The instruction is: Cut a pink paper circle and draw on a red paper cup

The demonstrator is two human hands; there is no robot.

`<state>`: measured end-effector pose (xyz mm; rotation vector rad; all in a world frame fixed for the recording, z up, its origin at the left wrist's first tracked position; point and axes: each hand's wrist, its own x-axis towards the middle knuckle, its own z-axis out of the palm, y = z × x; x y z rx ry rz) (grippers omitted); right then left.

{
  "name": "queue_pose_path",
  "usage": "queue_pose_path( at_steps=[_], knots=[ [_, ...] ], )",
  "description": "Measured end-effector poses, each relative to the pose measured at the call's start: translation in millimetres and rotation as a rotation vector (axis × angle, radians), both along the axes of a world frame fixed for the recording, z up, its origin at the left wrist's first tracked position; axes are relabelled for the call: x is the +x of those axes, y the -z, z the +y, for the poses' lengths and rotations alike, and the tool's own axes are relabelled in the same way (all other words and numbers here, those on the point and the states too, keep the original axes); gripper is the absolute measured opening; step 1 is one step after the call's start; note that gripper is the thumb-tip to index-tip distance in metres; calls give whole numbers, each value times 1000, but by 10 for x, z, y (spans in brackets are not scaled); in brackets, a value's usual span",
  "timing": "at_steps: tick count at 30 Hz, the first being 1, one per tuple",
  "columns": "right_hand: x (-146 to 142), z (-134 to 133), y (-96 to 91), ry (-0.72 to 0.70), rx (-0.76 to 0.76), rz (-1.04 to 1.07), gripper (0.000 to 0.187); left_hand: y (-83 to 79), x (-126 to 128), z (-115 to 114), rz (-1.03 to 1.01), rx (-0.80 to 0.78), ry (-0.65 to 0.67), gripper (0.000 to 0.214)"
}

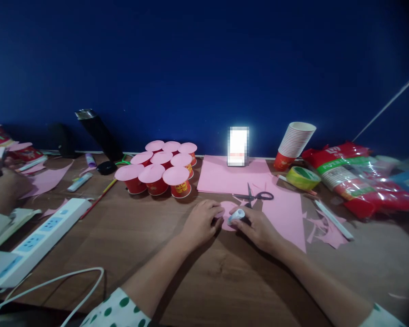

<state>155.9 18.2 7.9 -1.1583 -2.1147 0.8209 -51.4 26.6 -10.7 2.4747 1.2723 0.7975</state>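
The left hand (pixel 204 220) has its fingertips at the left edge of a pink disc (pixel 227 210); whether it pinches that edge or only presses it down, I cannot tell; the right hand (pixel 259 229) grasps a white tube (pixel 237 215), tilted over the disc's right side; the disc itself is on the table (pixel 139 236), between the two hands.

Just beyond the right hand lie scissors (pixel 251 197), blades spread, near a pink sheet (pixel 286 222); behind them is pink paper (pixel 221 175), with a lit phone (pixel 237 146) upright at its far end, its screen blurred out.

To the left, nine red cups (pixel 157 188) stand in three rows of three, each capped with a pink round wider than its rim; to the right are a leaning cup stack (pixel 296 143), yellow tape (pixel 299 182), shiny red bags (pixel 347 179) and pink scraps (pixel 329 231).

Farther left, a black flask (pixel 100 136) leans near the blue wall (pixel 191 77); a white power strip (pixel 47 231) lies nearer; at the left edge, another person's hand (pixel 7 186) shows, blurred.
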Motion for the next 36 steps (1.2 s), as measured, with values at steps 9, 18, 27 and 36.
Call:
queue_pose_path(
  at_steps=[9,18,27,36],
  knots=[
    [-37,12,-4,-19,16,-6,16,5,-3,0,9,1,-3,24],
    [-100,45,-61,-10,47,-218,15,11,3,9,23,-2,-4,24],
    [-73,11,-73,-28,40,-236,16,12,2,8,16,10,-7,24],
    [-45,-26,-86,-63,48,-262,20,-13,-17,2,31,-7,4,25]
  ],
)
